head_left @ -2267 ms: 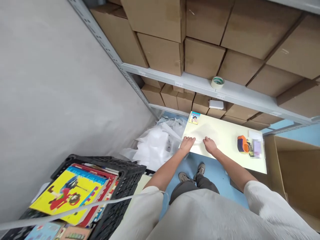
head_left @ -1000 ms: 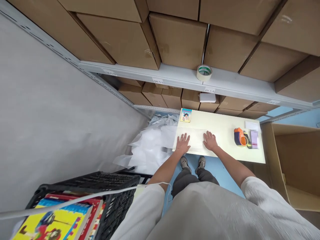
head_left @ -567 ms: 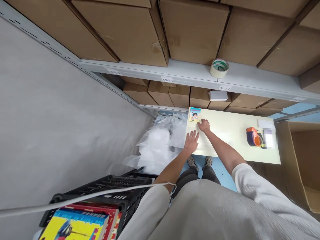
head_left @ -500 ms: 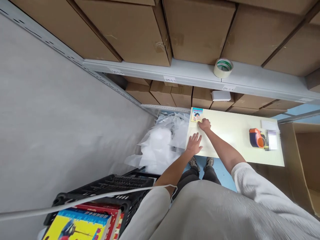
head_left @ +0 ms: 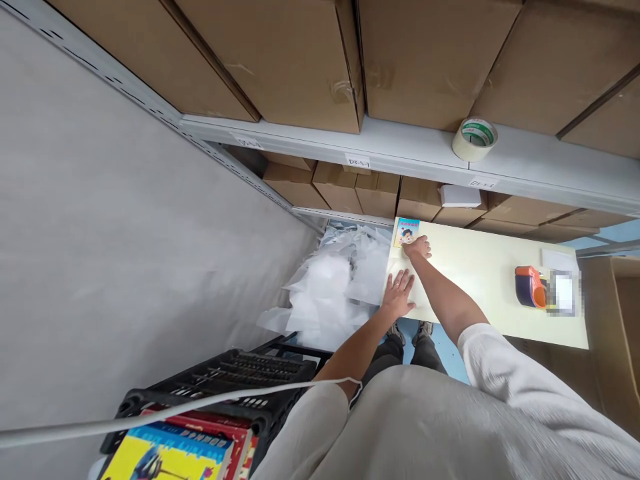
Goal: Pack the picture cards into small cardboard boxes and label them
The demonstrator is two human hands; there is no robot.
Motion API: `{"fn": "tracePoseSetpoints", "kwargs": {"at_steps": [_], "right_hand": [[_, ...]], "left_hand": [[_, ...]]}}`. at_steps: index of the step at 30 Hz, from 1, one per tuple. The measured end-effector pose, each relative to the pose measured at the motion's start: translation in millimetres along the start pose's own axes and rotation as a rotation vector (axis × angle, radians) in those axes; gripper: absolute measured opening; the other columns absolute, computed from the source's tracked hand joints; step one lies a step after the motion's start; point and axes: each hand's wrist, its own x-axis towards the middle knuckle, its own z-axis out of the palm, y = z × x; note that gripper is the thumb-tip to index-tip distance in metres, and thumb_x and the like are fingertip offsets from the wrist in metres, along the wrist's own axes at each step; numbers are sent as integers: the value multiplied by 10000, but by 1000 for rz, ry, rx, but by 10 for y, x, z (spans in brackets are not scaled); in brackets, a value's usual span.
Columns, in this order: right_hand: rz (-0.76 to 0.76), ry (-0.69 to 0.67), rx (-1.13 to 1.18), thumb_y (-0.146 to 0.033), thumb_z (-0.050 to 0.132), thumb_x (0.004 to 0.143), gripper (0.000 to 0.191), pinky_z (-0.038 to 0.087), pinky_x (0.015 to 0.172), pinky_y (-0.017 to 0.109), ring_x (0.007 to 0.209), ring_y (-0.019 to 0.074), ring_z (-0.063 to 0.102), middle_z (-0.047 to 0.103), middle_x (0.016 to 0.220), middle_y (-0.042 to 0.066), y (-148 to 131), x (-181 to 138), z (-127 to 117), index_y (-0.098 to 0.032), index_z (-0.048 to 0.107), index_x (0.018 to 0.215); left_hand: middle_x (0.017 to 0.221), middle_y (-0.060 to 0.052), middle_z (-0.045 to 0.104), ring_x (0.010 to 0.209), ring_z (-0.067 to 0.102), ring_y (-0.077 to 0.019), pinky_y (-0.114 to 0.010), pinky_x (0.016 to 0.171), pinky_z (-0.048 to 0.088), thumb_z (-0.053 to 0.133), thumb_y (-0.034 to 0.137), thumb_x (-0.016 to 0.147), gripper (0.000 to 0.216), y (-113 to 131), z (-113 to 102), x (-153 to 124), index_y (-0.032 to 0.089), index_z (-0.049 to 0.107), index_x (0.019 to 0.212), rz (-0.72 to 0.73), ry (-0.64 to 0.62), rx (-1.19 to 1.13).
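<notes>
A small picture book (head_left: 406,231) with a blue and yellow cover lies flat at the far left corner of the cream table (head_left: 465,267). My right hand (head_left: 419,247) is at its lower right corner, thumb pressed on the cover and the other fingers curled in. Part of that corner is hidden under the hand. Nearer to me, my left hand (head_left: 399,293) rests flat with fingers spread on the table by its left edge, holding nothing.
An orange and dark purple tape dispenser (head_left: 530,287) stands toward the table's right end. White plastic sheets (head_left: 325,287) are heaped left of the table. A black crate (head_left: 220,373) with books is at lower left, crossed by a white cable (head_left: 200,402). A tape roll (head_left: 475,139) sits on the shelf.
The view has shifted slightly, so everything appears farther right. My right hand has edged a little further over the book's corner. My left hand stays spread on the table.
</notes>
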Motion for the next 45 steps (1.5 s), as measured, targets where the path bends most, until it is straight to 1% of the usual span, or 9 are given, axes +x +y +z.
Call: {"fn": "tracePoseSetpoints", "kwargs": {"at_steps": [4,8,14,18,23,27,34,39,45], "right_hand": [[-21,-20,35,-426,839,879,676,397,1125,524,1356,349,596,637,1432,215,20,60,-4,-234,464,1408],[-112,-31,75,-210,767,873,422,429,1121,504,1294,314,638,706,1326,144,135,163,-75,-242,588,1253],[-196,-41,152,-146,690,850,141,541,950,394,1082,288,708,763,1114,118,560,359,-463,-216,718,969],[-275,-56,89,-235,689,905,200,539,946,347,1108,258,699,759,1167,81,765,363,-603,-229,713,1103],[-376,-46,-55,-428,736,929,356,487,1051,422,1262,307,630,696,1304,121,728,189,-334,-231,668,1218],[-342,0,-100,-360,738,930,392,415,1104,495,1343,346,568,650,1387,176,621,109,-135,-202,621,1270],[-214,-87,-88,-246,775,841,285,395,1070,516,1297,355,582,675,1285,172,479,176,-178,-210,641,1089],[-339,-44,105,-200,683,870,140,405,1009,454,994,264,639,694,935,40,564,156,-296,-248,557,908],[-357,2,595,-386,746,797,273,441,710,305,731,188,553,580,739,-47,1037,206,-708,-272,504,846]], "left_hand": [[1863,-102,35,1727,-18,-357,-635,1373,-47,742,579,905,1129,-4,-16,7,263,121,1794,-5,-43,69],[1860,-114,-16,1725,-40,-361,-628,1374,-37,712,609,913,1143,-10,-29,37,233,91,1795,-18,-82,130],[1859,-127,-11,1723,-22,-375,-646,1365,-36,684,615,927,1121,-54,-92,110,243,81,1795,9,-104,157],[1860,-126,-26,1724,-37,-370,-641,1367,-23,688,605,926,1122,-50,-134,153,239,79,1795,0,-132,168],[1863,-106,-51,1723,-63,-365,-630,1372,-2,700,609,918,1134,-10,-125,167,255,76,1796,-42,-158,166],[1865,-96,-57,1722,-72,-366,-632,1372,4,719,617,904,1157,-8,-91,169,264,71,1795,-51,-159,165],[1863,-101,-43,1724,-58,-363,-648,1367,14,708,616,902,1159,-26,-67,163,265,58,1795,-47,-147,165],[1856,-107,-76,1723,-71,-354,-631,1369,-20,665,628,925,1123,-41,-78,163,228,79,1795,-42,-153,181],[1858,-105,-58,1723,-67,-354,-619,1369,-62,610,645,950,1086,-116,-175,251,217,79,1796,-16,-167,183]]}}
